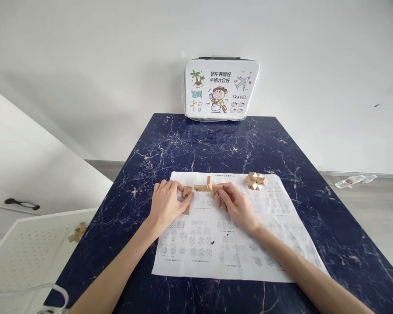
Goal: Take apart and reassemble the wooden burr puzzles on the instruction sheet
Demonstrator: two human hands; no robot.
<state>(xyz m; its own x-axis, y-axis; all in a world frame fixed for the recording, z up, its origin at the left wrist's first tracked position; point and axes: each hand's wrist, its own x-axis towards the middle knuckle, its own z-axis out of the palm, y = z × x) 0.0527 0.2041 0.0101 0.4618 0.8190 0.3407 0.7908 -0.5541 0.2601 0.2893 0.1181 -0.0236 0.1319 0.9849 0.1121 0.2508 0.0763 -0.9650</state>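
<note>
My left hand (169,201) is closed on a notched wooden puzzle piece (187,191), pinched between thumb and fingers near the sheet's left edge. My right hand (237,204) grips the right end of some crossed wooden puzzle pieces (202,188): one long bar lies sideways and another piece stands across it. A small gap separates these from the piece on the left. Under both hands lies a white instruction sheet (212,264) printed with rows of puzzle diagrams. An assembled wooden burr puzzle (256,181) rests at the sheet's upper right corner.
The dark blue marbled table (209,148) carries a white cartoon-printed case (220,89) at its far end, against the wall. Lower left stands a white perforated basket (36,244) with a wooden piece (77,232) and a white cable (36,288). A clear plastic packet (355,181) lies on the floor at right.
</note>
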